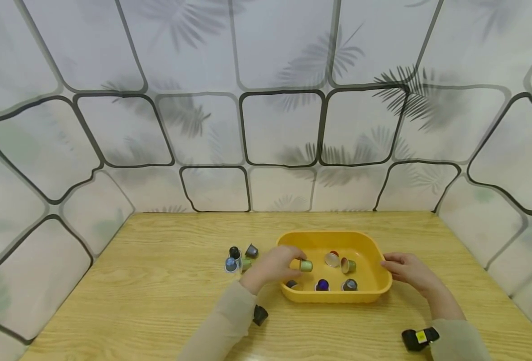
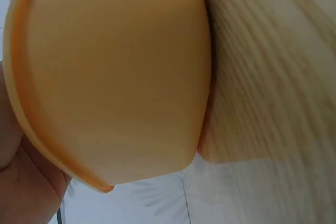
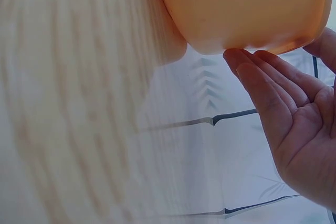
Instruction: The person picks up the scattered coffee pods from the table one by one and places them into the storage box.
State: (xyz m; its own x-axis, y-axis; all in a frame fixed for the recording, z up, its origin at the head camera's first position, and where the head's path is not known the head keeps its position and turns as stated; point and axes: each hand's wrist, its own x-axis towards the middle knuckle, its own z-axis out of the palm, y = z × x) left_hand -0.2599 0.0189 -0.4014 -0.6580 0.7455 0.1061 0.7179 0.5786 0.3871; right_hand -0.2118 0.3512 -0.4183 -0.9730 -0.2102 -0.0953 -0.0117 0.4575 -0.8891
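In the head view my left hand (image 1: 277, 264) pinches a green coffee capsule (image 1: 306, 265) above the left part of a yellow tray (image 1: 335, 297). The left wrist view shows that hand only in part, beside the tray's outer wall (image 2: 115, 77). My right hand (image 1: 412, 273) is at the tray's right end. In the right wrist view its nearly straight fingers (image 3: 265, 90) touch the outer wall. Inside the tray lie several capsules: a blue one (image 1: 322, 285), a grey one (image 1: 349, 285), a red-and-white one (image 1: 332, 259), a green one with an orange rim (image 1: 348, 265) and a dark one (image 1: 294, 285).
Left of the tray, more capsules cluster on the wooden table (image 1: 157, 291): black (image 1: 234, 252), light blue (image 1: 231, 264), grey (image 1: 251, 251) and a partly hidden green one (image 1: 246, 263). A patterned white backdrop (image 1: 279, 130) stands behind the table and at both sides.
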